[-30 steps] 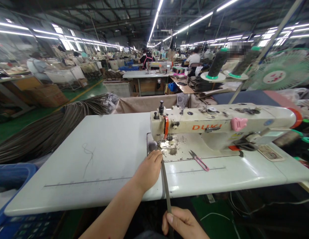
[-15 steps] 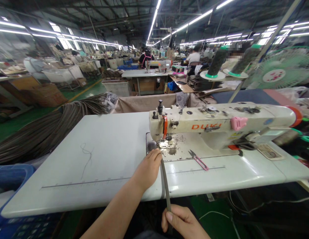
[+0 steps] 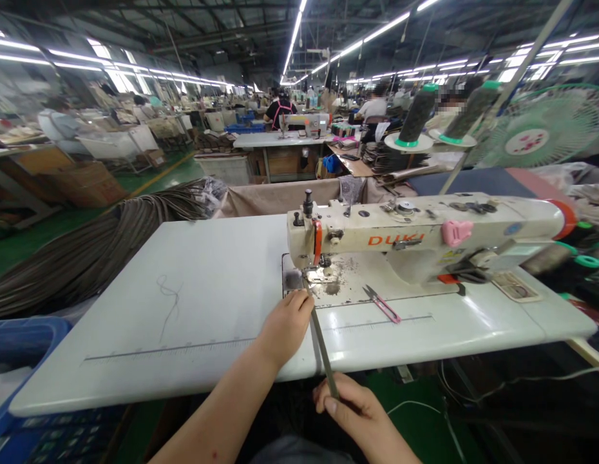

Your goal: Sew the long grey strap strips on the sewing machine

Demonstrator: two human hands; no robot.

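A narrow dark fabric strip (image 3: 323, 345) runs from the needle area of the sewing machine (image 3: 425, 225) down over the table's front edge. My left hand (image 3: 288, 320) is closed on the strip's upper part, just in front of the presser foot (image 3: 321, 276). Below the table edge, my right hand (image 3: 348, 403) pinches the lower part between thumb and fingers. The strip is stretched fairly straight between both hands. Pink-handled thread snips (image 3: 382, 303) lie to the right on the machine bed and table. The strip's end under my left fingers is hidden.
Loose thread (image 3: 170, 299) lies on the white sewing table (image 3: 222, 258), left of the machine. A heap of dark strips (image 3: 96, 238) and a blue crate (image 3: 29, 341) stand at the left. Thread cones (image 3: 418, 116) and a fan (image 3: 531, 138) are at the right. Other people sit farther back.
My right hand has risen a little toward the table edge, gripping the strip. My left hand stays by the presser foot. The view has shifted slightly.
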